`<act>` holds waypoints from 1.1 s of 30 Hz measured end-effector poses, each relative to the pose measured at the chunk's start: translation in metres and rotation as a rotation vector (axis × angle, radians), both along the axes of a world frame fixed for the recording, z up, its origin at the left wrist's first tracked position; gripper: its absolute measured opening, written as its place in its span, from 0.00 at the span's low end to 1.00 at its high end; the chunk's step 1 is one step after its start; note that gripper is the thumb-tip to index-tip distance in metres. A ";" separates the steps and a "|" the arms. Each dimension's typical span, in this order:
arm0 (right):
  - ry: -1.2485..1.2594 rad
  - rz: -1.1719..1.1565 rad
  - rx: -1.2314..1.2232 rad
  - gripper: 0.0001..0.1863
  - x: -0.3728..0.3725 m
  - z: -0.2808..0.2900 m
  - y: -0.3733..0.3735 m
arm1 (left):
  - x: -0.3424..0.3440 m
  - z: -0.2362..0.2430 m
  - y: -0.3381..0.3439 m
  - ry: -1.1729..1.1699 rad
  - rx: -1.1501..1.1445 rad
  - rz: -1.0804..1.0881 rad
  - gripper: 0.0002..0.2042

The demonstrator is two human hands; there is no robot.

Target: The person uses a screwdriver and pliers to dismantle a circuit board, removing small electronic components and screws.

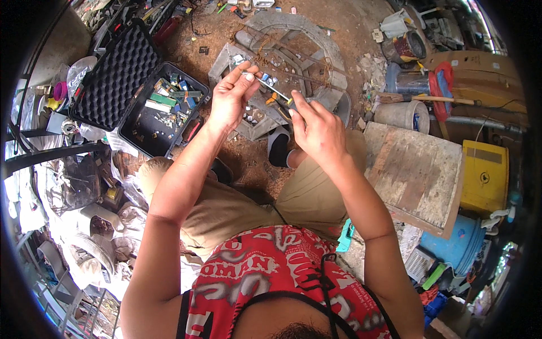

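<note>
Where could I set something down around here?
The wooden board looks best: bare on top, between the person's right leg and the yellow box. Some brown ground also shows between the feet. It's crowded inside the stone ring, among small parts, and in the far side of the black case.

Over on right, worn wooden board [415, 169], yellow box [484, 176] just beside it, blue tub [451, 243] near its corner. Farther up, pale bucket [395, 117], wooden stick [458, 101] across red plastic bag [437, 87], brown cardboard [477, 73] behind. Off left, pink ring [60, 90] among clutter.
</note>
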State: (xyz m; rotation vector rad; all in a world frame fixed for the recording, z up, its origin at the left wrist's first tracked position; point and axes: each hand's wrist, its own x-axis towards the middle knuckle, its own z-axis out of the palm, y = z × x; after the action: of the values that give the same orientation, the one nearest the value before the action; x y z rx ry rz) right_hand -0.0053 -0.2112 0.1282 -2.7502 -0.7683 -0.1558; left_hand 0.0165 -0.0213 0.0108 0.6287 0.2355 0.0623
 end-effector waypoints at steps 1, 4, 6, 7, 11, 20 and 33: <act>0.037 -0.009 -0.023 0.18 0.003 0.002 0.002 | 0.000 -0.001 0.000 0.007 0.018 0.004 0.20; 0.070 0.065 -0.108 0.18 0.028 0.026 -0.002 | 0.000 0.003 -0.002 0.039 0.039 -0.022 0.20; 0.103 0.129 -0.131 0.17 0.045 0.039 -0.002 | 0.000 0.003 -0.003 0.040 0.041 -0.029 0.21; 0.120 0.164 -0.142 0.16 0.051 0.047 0.001 | 0.000 0.003 -0.004 0.040 0.042 -0.030 0.21; 0.140 0.236 -0.284 0.15 0.067 0.070 0.014 | 0.000 -0.001 -0.005 0.053 0.016 -0.058 0.20; -0.143 0.159 -0.112 0.19 0.019 0.004 -0.002 | 0.001 0.002 0.008 0.059 -0.092 -0.060 0.19; -0.011 0.316 -0.406 0.18 0.058 0.056 0.016 | -0.002 0.006 -0.003 0.140 0.238 -0.138 0.23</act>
State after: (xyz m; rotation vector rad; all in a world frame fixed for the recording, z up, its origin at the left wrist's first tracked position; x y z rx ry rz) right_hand 0.0532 -0.1954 0.1842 -2.9408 -1.3542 0.0582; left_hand 0.0143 -0.0247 0.0169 0.8864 0.3226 -0.0880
